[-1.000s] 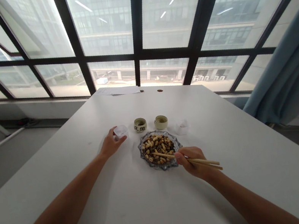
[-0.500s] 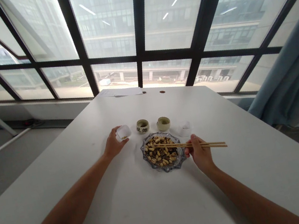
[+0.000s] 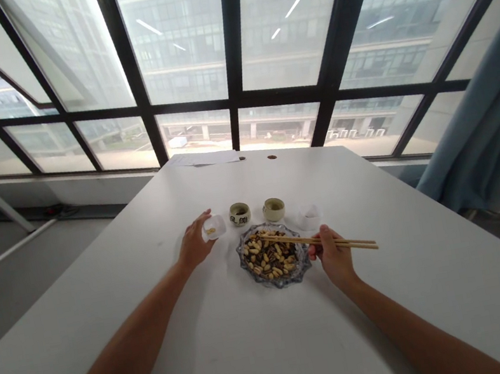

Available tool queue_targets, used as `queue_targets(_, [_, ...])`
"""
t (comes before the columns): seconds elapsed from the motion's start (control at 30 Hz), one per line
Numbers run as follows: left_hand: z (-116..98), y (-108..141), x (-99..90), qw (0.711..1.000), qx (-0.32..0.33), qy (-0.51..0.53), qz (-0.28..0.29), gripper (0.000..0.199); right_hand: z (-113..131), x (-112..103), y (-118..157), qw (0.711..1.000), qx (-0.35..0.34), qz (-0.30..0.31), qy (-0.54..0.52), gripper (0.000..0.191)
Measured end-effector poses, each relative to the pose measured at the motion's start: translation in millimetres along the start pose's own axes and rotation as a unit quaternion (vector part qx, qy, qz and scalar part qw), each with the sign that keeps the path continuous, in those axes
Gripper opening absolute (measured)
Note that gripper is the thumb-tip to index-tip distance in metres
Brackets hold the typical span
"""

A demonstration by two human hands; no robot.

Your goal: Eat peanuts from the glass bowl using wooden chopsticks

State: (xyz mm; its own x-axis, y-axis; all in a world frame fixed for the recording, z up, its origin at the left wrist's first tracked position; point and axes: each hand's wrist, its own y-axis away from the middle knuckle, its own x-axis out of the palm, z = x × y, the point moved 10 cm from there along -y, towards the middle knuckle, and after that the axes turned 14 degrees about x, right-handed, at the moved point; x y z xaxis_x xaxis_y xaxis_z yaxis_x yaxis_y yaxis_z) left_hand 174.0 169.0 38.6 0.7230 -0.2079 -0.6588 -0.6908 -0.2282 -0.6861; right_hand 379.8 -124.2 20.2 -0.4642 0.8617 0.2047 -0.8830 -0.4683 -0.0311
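Note:
My left hand (image 3: pixel 196 245) is closed round the side of a small translucent plastic cup (image 3: pixel 219 226), which has a few pale pieces in the bottom. In my right hand (image 3: pixel 334 256) is a pair of wooden chopsticks (image 3: pixel 351 242). Their tips reach into a scalloped glass bowl (image 3: pixel 288 281), touching or just over its far side. Peanuts in shells (image 3: pixel 270 261) lie in the bowl among dark seeds. Behind it stand two small greenish cups, one with black characters (image 3: pixel 239 214) and one plain to the front (image 3: pixel 274 210).
A second translucent plastic cup (image 3: pixel 309 216) stands behind and right of the bowl, near the chopsticks. White sheets of paper (image 3: pixel 204 158) lie at the table's far edge, by two round holes. Windows rise beyond the white table (image 3: pixel 259 346); a blue curtain (image 3: pixel 477 102) hangs at the right.
My left hand has moved slightly right with the plastic cup, which was tilted and now stands more level, closer to the cup with characters. The chopsticks have barely shifted.

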Motion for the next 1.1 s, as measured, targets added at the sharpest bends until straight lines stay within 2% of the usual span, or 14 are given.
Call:
queue_targets(0.33, [8.4,1.7,-0.2,0.999,-0.022,0.006,-0.023,0.062,-7.0,-1.5,-3.0,1.000,0.014,-0.005,-0.021,0.052])
queue_targets(0.53, [10.1,0.5,1.7,0.999,-0.027,0.015,-0.018,0.062,-7.8,0.0,-3.7,0.999,0.018,0.002,-0.031,0.052])
queue_targets(0.77, [32.9,9.4,4.8,0.993,-0.115,0.005,-0.023,0.071,-7.7,1.3,-2.6,0.999,0.018,-0.003,-0.034,0.053])
queue_targets(0.9, [52.3,14.3,9.2,0.985,-0.166,0.041,0.010,0.085,-4.7,2.1,-5.6,0.999,0.016,0.005,-0.040,0.052])
queue_targets(1.0, [46.2,-6.7,3.0,0.990,-0.136,0.038,0.029,0.097,9.2,-6.1,-12.7,0.998,-0.010,-0.007,-0.058,0.050])
queue_targets(1.07, [24.9,-35.8,0.7,0.996,-0.080,0.010,0.028,0.097,21.8,-16.1,-17.6,0.996,-0.038,-0.029,-0.070,0.049])
queue_targets(1.1, [9.4,-52.8,3.3,0.999,-0.046,-0.003,0.024,0.090,27.6,-21.6,-19.4,0.995,-0.051,-0.043,-0.069,0.048])
